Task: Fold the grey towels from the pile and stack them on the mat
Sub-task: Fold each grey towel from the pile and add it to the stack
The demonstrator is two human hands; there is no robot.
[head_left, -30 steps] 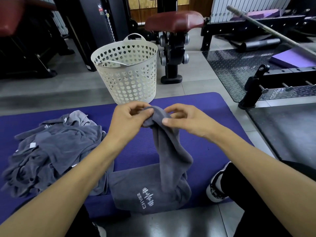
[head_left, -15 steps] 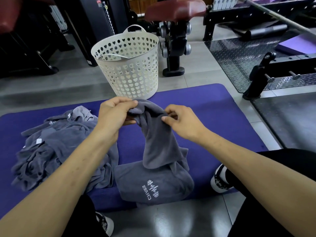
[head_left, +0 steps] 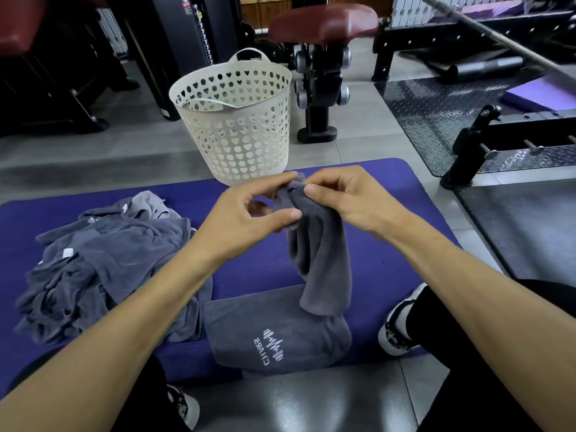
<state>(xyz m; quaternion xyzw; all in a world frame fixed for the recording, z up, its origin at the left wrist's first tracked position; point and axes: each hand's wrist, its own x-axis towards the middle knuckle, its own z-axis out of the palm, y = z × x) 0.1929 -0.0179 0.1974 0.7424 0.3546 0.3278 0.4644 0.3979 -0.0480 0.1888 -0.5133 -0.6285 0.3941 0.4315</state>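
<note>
While the person is sitting at the near edge of a purple exercise mat [head_left: 389, 244], a loose pile of grey towels [head_left: 103, 263] is lying on the mat at about nine o'clock from the hands, crumpled, with small white tags showing among the folds. Just beyond the mat's far edge, at about twelve o'clock, a white plastic laundry basket [head_left: 237, 120] with heart-shaped holes is standing upright on the tiled floor [head_left: 78, 151].

At the centre, the left hand [head_left: 240, 222] is pinching one end of a grey towel [head_left: 318, 260] between thumb and forefinger, its other fingers curling behind. Touching the same bunched end, the right hand [head_left: 346, 198] is gripping the cloth with thumb and fingertips, so both hands are meeting at the top of the towel. From there the towel is hanging down, its lower end touching a folded grey towel [head_left: 274, 335] that is lying on the mat's near edge at six o'clock, a white logo facing up.

Further right, at about four o'clock, a black-and-white shoe [head_left: 396, 328] is resting on the mat's near corner. Behind, at one o'clock, a red-padded gym bench [head_left: 324, 24] is standing on the floor, and a black checker-plate platform [head_left: 436, 110] is lying at two o'clock.
</note>
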